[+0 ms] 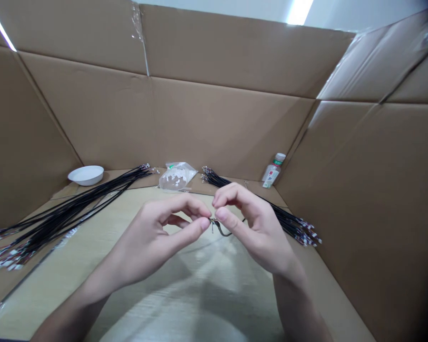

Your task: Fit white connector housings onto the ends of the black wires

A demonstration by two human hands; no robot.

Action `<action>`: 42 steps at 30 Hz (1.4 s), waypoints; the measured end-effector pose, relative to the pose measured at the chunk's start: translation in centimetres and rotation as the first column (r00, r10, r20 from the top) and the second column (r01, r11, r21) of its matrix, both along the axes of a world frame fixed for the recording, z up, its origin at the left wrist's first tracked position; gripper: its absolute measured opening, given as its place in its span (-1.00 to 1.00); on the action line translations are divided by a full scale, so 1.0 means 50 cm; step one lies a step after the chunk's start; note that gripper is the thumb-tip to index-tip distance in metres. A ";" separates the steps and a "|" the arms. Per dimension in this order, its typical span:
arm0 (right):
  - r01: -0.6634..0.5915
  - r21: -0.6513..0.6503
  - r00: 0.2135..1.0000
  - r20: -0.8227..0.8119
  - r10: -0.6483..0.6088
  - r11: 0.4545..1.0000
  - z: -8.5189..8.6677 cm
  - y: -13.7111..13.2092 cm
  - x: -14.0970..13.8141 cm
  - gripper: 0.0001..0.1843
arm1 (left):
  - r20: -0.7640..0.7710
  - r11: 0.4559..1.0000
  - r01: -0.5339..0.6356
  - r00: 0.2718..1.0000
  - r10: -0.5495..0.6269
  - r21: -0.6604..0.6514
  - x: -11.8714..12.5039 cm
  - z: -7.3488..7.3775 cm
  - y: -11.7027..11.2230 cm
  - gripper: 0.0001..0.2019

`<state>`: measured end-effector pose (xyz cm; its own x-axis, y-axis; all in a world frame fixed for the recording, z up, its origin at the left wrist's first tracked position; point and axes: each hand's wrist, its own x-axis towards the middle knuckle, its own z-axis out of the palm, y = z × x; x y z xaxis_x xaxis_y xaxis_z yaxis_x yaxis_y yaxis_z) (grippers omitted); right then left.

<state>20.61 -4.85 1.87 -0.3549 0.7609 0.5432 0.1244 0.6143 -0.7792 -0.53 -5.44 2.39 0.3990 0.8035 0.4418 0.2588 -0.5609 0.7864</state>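
My left hand [157, 237] and my right hand [255, 223] meet over the middle of the table, fingers pinched together. Between the fingertips is the end of a thin black wire [223, 232] with a small metal tip. The wire curls down under my right thumb. What my left fingers pinch at the wire's tip is too small to name.
A bundle of black wires [67, 209] lies at the left, another bundle [292, 223] at the right behind my right hand. A white bowl [86, 174], a clear bag of small white parts [176, 176] and a small bottle [274, 172] stand at the back. Cardboard walls [235, 118] enclose the table.
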 end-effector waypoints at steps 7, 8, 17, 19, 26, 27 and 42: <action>0.368 0.070 0.895 -0.296 -0.333 0.927 -0.024 0.041 -0.007 -0.33 | 0.043 0.999 -0.005 0.999 0.007 -0.036 -0.004 0.006 0.011 -0.93; 0.359 0.044 0.888 -0.323 -0.327 0.932 -0.027 0.045 -0.006 -0.35 | 0.047 0.999 0.003 0.999 -0.001 -0.039 -0.006 0.005 0.012 -0.93; 0.308 0.052 0.864 -0.432 -0.257 0.950 -0.034 0.056 -0.005 -0.43 | 0.079 0.998 0.032 0.996 -0.027 -0.055 -0.012 -0.005 0.021 -0.96; 0.296 0.115 0.876 -0.428 -0.222 0.948 -0.035 0.064 -0.001 -0.41 | 0.087 0.997 0.039 0.996 -0.033 -0.066 -0.013 -0.005 0.021 -0.97; 0.349 0.071 0.854 -0.436 -0.285 0.935 -0.039 0.083 0.015 -0.37 | 0.080 0.994 0.039 0.996 -0.031 -0.098 -0.018 -0.007 0.022 -0.97; 0.345 0.069 0.848 -0.451 -0.279 0.936 -0.040 0.083 0.015 -0.42 | 0.077 0.995 0.034 0.997 -0.027 -0.098 -0.018 -0.007 0.022 -0.97; 0.199 0.199 0.924 -0.366 -0.115 0.960 -0.028 0.040 -0.015 -0.81 | 0.158 0.989 0.082 0.985 -0.062 -0.123 -0.019 0.000 0.026 -0.94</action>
<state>19.87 -2.84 0.46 0.0016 0.6318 0.7751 -0.0186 0.7750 -0.6317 -1.48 -4.16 2.37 0.3929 0.8295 0.3970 0.0921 -0.4650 0.8805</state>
